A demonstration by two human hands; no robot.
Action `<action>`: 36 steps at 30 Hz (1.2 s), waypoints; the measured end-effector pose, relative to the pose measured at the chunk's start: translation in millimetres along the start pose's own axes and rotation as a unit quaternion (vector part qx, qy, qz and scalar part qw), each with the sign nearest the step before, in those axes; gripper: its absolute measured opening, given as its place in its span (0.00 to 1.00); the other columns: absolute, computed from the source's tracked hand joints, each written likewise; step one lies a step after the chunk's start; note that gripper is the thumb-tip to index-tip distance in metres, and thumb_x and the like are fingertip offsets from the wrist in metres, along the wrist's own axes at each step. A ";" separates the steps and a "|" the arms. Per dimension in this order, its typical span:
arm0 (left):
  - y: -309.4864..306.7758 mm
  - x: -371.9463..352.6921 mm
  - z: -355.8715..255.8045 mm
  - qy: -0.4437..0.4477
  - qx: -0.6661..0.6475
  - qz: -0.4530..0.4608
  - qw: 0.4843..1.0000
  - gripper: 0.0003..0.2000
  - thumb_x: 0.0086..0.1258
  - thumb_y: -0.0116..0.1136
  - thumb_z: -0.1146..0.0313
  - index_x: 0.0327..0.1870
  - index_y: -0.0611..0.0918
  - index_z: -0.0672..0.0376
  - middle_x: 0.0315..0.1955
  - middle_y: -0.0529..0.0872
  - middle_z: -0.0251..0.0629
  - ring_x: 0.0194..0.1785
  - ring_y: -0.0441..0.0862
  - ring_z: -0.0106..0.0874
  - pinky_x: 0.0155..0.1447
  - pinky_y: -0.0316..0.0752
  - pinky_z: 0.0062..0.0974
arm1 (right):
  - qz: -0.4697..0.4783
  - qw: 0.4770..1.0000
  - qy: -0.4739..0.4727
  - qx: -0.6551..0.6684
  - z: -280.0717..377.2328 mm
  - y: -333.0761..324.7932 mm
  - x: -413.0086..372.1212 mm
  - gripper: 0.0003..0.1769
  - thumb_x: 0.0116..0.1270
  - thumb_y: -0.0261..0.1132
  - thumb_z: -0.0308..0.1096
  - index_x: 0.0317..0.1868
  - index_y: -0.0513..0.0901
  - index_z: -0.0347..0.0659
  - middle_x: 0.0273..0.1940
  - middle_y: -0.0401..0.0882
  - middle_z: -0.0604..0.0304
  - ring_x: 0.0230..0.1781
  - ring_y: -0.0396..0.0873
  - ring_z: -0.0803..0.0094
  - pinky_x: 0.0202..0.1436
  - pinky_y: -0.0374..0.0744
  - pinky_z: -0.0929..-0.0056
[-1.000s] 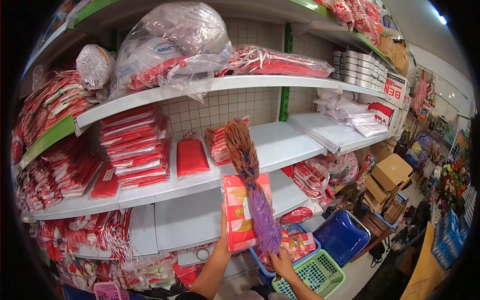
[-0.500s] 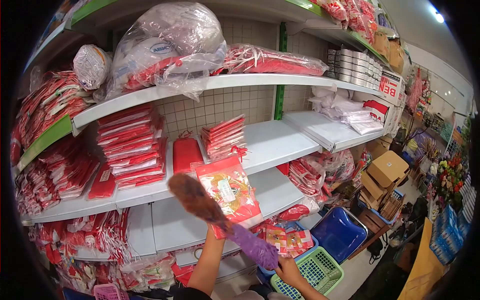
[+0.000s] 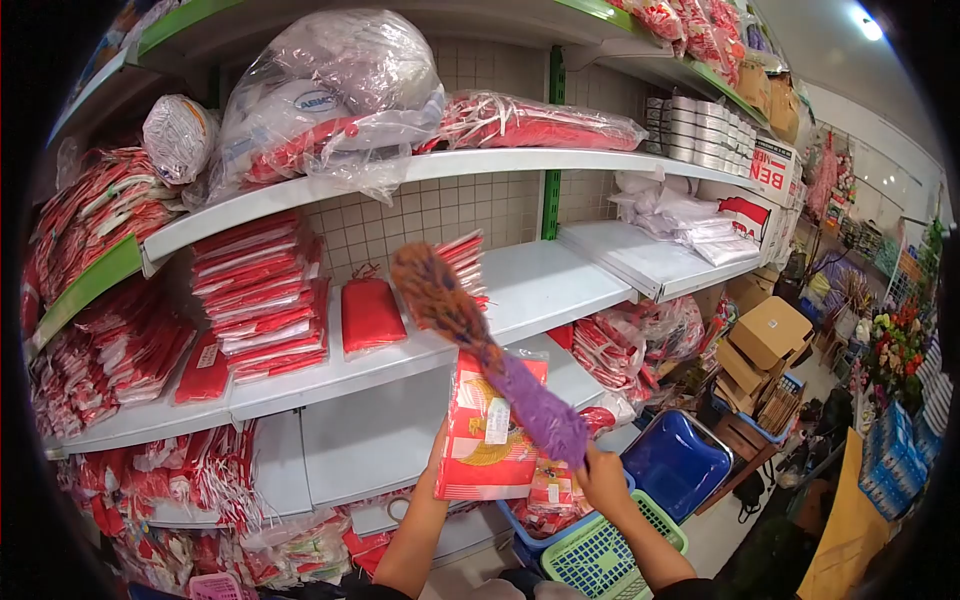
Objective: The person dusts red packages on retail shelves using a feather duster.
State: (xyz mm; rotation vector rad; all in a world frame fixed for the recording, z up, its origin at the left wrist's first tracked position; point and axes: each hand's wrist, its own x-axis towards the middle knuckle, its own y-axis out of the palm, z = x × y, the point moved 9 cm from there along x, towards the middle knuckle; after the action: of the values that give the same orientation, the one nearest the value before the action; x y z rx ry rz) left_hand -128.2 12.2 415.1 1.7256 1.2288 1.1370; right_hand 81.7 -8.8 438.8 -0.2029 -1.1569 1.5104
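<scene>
My left hand holds a flat red packet in clear plastic, printed with a gold emblem and carrying a white label. Closed around the lower end of a feather duster is my right hand. The duster slants up and left, its brown feathered tip above and a purple section near my hand, and it overlaps the packet's upper right edge in this view. Behind the tip, a small stack of red packets is partly hidden. A single red packet lies on the shelf to its left.
A tall stack of red packets stands on the middle shelf. Below my right hand are a green basket and a blue bin with red packets. A blue-backed chair and cardboard boxes are at the right.
The packet in my left hand has moved down and right, away from the shelf edge, and turned more upright. The duster's tip has swung up and right, and my right hand has risen.
</scene>
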 end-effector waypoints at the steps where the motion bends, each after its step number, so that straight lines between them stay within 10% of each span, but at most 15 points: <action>1: 0.2 0.1 -1.2 0.004 -0.001 0.000 1.000 0.28 0.67 0.44 0.44 0.59 0.69 0.59 0.51 0.78 0.45 0.53 0.76 0.41 0.57 0.72 0.43 | 0.007 0.999 -0.052 -0.012 9.0 9.9 -5.2 0.13 0.53 0.60 0.30 0.40 0.72 0.34 0.18 0.74 0.45 0.22 0.77 0.48 0.28 0.73 0.53; 6: -9.4 -6.7 -25.2 0.061 -0.017 0.001 0.998 0.28 0.67 0.44 0.44 0.59 0.69 0.59 0.51 0.78 0.45 0.53 0.76 0.40 0.57 0.72 0.43 | 0.106 0.983 -0.137 -0.051 13.1 62.6 -58.8 0.14 0.51 0.61 0.30 0.39 0.73 0.35 0.18 0.74 0.47 0.21 0.77 0.47 0.27 0.73 0.53; 12: -24.2 -21.9 -40.7 0.095 -0.034 -0.007 0.995 0.29 0.67 0.44 0.44 0.58 0.69 0.59 0.51 0.77 0.45 0.53 0.76 0.39 0.57 0.72 0.42 | -0.068 0.982 0.103 0.140 -54.1 43.7 -44.5 0.11 0.62 0.59 0.36 0.30 0.74 0.36 0.18 0.73 0.54 0.17 0.73 0.63 0.22 0.69 0.65; 14: -24.3 -21.7 -30.8 0.082 -0.037 -0.012 0.996 0.29 0.67 0.44 0.44 0.58 0.69 0.59 0.51 0.77 0.45 0.53 0.76 0.39 0.57 0.72 0.41 | -0.031 0.916 0.241 0.321 -76.6 66.5 -49.3 0.17 0.67 0.57 0.46 0.32 0.73 0.40 0.21 0.71 0.63 0.18 0.67 0.77 0.20 0.65 0.73; 17: -17.7 -15.2 -0.9 0.037 -0.043 -0.021 0.998 0.29 0.67 0.44 0.44 0.58 0.69 0.60 0.51 0.77 0.45 0.53 0.76 0.39 0.57 0.72 0.41 | 0.070 0.717 0.243 0.649 -46.2 104.7 -51.6 0.17 0.66 0.57 0.50 0.37 0.71 0.43 0.28 0.72 0.65 0.21 0.68 0.77 0.22 0.65 0.75; 19: -11.7 -10.8 19.9 0.001 -0.048 -0.029 0.998 0.29 0.67 0.44 0.44 0.58 0.69 0.60 0.51 0.77 0.45 0.53 0.76 0.38 0.57 0.72 0.41 | 0.026 0.686 0.229 0.690 -0.8 82.4 -45.0 0.18 0.65 0.61 0.46 0.45 0.70 0.43 0.35 0.71 0.66 0.28 0.72 0.74 0.31 0.71 0.78; 24: -13.8 -8.1 20.5 -0.020 0.234 -0.102 0.967 0.24 0.71 0.45 0.52 0.58 0.70 0.63 0.53 0.77 0.43 0.54 0.76 0.34 0.59 0.70 0.32 | -0.021 0.756 0.226 0.614 -8.5 72.8 -33.7 0.23 0.60 0.65 0.28 0.55 0.70 0.33 0.48 0.77 0.57 0.41 0.77 0.73 0.50 0.74 0.73; 30: -15.5 -16.2 12.9 -0.060 0.429 -0.124 0.893 0.25 0.74 0.38 0.52 0.66 0.64 0.59 0.59 0.72 0.43 0.60 0.71 0.35 0.61 0.67 0.37 | -0.050 0.915 0.064 0.395 4.2 12.5 -4.5 0.16 0.58 0.65 0.30 0.45 0.76 0.32 0.37 0.80 0.58 0.36 0.77 0.75 0.42 0.75 0.74; 36: -4.2 -17.3 73.5 -0.020 0.189 -0.136 0.972 0.31 0.71 0.34 0.44 0.66 0.62 0.59 0.60 0.69 0.47 0.62 0.68 0.42 0.65 0.61 0.44 | 0.088 0.969 0.032 0.230 72.7 44.3 -9.9 0.18 0.56 0.64 0.31 0.46 0.72 0.35 0.31 0.79 0.51 0.30 0.78 0.62 0.33 0.74 0.66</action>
State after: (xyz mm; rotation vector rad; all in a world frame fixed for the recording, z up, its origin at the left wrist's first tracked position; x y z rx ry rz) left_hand -63.6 -7.7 381.2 1.7653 1.6794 0.7361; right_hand 6.2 -49.3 437.7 -0.0372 -0.7247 1.8708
